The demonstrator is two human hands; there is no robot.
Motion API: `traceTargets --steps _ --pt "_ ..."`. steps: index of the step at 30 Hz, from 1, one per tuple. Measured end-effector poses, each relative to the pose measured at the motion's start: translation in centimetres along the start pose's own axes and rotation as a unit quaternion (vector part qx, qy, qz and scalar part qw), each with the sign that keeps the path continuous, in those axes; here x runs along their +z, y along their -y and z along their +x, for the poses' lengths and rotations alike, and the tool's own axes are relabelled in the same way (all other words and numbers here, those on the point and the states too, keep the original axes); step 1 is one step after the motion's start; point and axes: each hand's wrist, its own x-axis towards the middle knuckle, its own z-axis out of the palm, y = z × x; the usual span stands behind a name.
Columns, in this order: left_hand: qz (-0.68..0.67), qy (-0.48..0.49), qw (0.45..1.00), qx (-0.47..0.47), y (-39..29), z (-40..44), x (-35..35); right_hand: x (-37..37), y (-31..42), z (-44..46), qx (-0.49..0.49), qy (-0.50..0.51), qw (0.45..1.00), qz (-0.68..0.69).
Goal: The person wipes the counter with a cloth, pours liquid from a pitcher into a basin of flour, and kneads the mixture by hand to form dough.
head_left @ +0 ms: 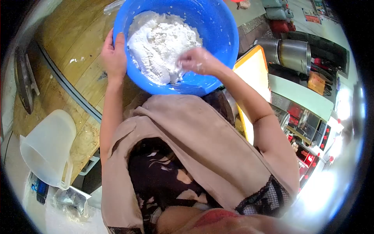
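Observation:
A large blue plastic basin (222, 35) is at the top of the view, tilted toward me, its inside smeared with white. In it lies a heap of white flour (163, 45), loose and crumbly in places, packed into a smoother mass on the left. My left hand (114, 58) grips the basin's left rim, its fingers partly hidden behind the wall. Over the right edge of the heap, my right hand (198, 61) is inside the basin with its fingers curled and dusted white. It is slightly blurred, and what its fingers enclose is hidden.
A wooden table (74, 43) spreads to the left, bearing a translucent plastic jug (48, 146) lying near its edge. On the right are a white tray with an orange rim (255, 74), large steel pots (294, 54) and a pale green counter edge (302, 95).

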Motion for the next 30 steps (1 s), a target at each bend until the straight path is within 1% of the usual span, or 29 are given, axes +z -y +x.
traceTargets --steps 1,2,3,4,5,6,7,9,10,11,12,13,14,16,17,18,19,20,21,22,23,24,25,27,29,30 --pt "0.004 0.001 1.000 0.001 0.0 -0.1 0.1 -0.7 1.1 -0.2 -0.061 -0.114 0.991 -0.040" --pt "0.005 -0.002 1.000 0.005 -0.1 -0.1 0.2 -1.0 1.8 0.4 -0.115 -0.243 0.959 -0.091" --pt "0.005 -0.006 1.000 0.011 -0.3 0.0 0.3 0.3 0.7 2.5 -0.119 -0.246 0.958 -0.089" --pt "0.008 -0.006 1.000 0.015 -0.3 0.1 0.2 2.9 -1.4 5.6 -0.181 -0.348 0.905 -0.165" --pt "0.012 -0.004 1.000 0.013 -0.2 0.1 0.2 4.7 -2.1 7.5 -0.238 -0.441 0.832 -0.237" --pt "0.015 -0.002 1.000 0.010 -0.1 0.0 0.2 5.5 -0.9 7.4 -0.232 -0.436 0.841 -0.219" --pt "0.018 -0.005 1.000 0.016 -0.3 0.1 0.3 5.0 -1.1 7.9 -0.238 -0.438 0.839 -0.217" --pt "0.030 -0.004 1.000 0.000 -0.6 -0.1 0.2 3.6 -2.1 8.8 -0.247 -0.357 0.890 -0.142" --pt "0.031 -0.003 1.000 0.003 -0.6 -0.1 0.2 1.3 -1.0 8.0 -0.226 -0.273 0.931 -0.085" --pt "0.032 -0.003 0.999 0.004 -0.6 0.0 0.2 -0.3 -0.8 8.1 -0.230 -0.274 0.930 -0.087" --pt "0.033 -0.003 0.999 0.002 -0.6 0.0 0.1 -1.7 -0.8 8.5 -0.140 -0.251 0.957 0.045" --pt "0.032 -0.012 0.999 0.005 -0.5 0.1 0.1 -3.1 -0.6 9.3 -0.048 -0.217 0.960 0.173" --pt "0.044 -0.018 0.999 0.003 -0.4 0.0 0.1 -4.2 -0.4 10.2 -0.052 -0.209 0.962 0.171" --pt "0.064 -0.030 0.997 -0.002 -0.4 -0.2 0.0 -5.6 -0.1 12.7 0.002 -0.258 0.966 0.013" --pt "0.053 -0.027 0.998 -0.010 -0.5 -0.3 0.1 -5.8 -0.9 15.1 -0.002 -0.251 0.968 0.015" --pt "0.042 -0.024 0.999 -0.017 -0.6 -0.1 0.2 -5.5 -2.3 18.0 -0.003 -0.197 0.975 0.107" --pt "0.047 -0.033 0.998 -0.018 -0.5 0.1 0.4 -5.2 -1.6 19.4 -0.004 -0.139 0.971 0.196" --pt "0.037 -0.041 0.998 -0.002 -0.2 0.2 0.7 -5.4 -0.8 20.8 0.061 -0.081 0.989 0.110" --pt "0.027 -0.047 0.998 0.013 -0.1 0.3 0.7 -5.5 1.0 21.1 0.056 -0.073 0.990 0.109" --pt "0.071 -0.055 0.996 0.025 0.0 0.4 0.6 -5.1 2.4 20.8 0.011 -0.033 0.999 0.030" --pt "0.077 -0.062 0.995 0.017 -0.2 0.2 0.6 -4.4 3.1 20.5 -0.036 0.005 0.998 -0.047" --pt "0.115 -0.059 0.991 0.017 -0.9 0.1 0.7 -3.3 2.1 22.0 -0.096 0.048 0.994 -0.020" --pt "0.151 -0.057 0.987 0.024 -1.4 0.6 0.6 -2.2 2.9 21.7 -0.105 0.047 0.993 -0.020" --pt "0.150 -0.057 0.986 0.042 -0.7 1.2 0.1 0.4 3.6 20.4 -0.143 0.003 0.986 0.089" --pt "0.141 -0.054 0.987 0.060 -0.4 0.8 0.3 0.8 1.4 21.7 -0.107 0.042 0.993 0.011" --pt "0.126 -0.049 0.989 0.059 -0.5 0.7 0.3 0.4 3.0 18.9 -0.139 0.067 0.987 -0.049"
